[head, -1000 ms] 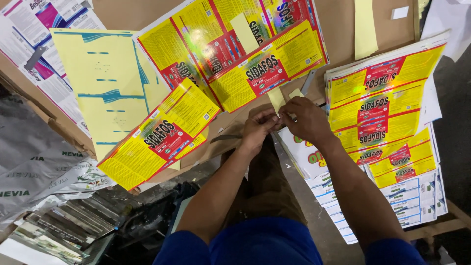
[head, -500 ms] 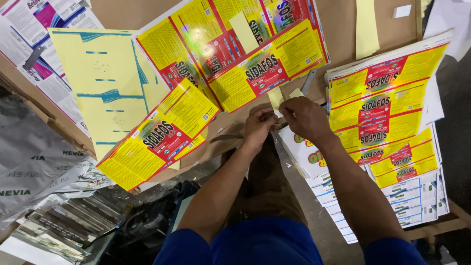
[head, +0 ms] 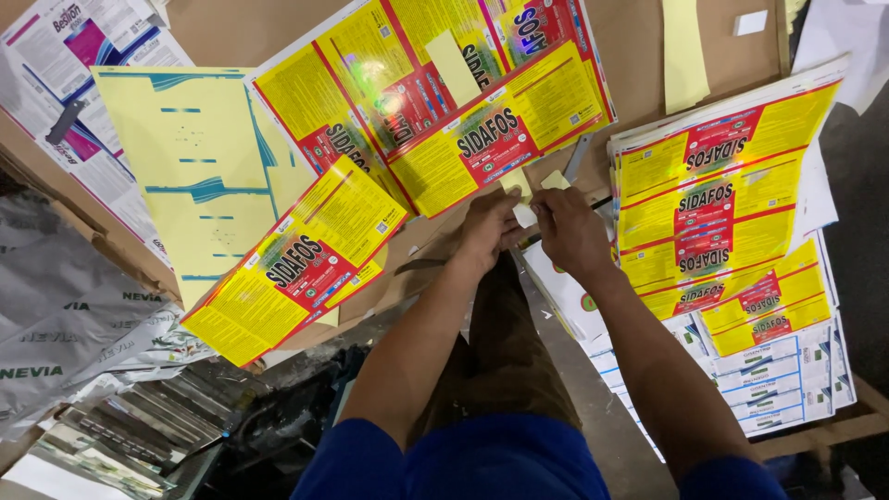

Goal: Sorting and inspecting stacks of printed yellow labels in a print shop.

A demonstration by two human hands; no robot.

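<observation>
While both hands meet, left hand (head: 486, 227) and right hand (head: 567, 230) pinch what seems a small pale slip (head: 524, 215)

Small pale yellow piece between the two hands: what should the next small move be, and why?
Probably keep peeling it apart with the fingertips. The left hand and right hand meet over the small pale yellow piece, both pinching it just below the yellow and red printed sheet. It is off the cardboard, so it looks not yet ready to set down.
</observation>
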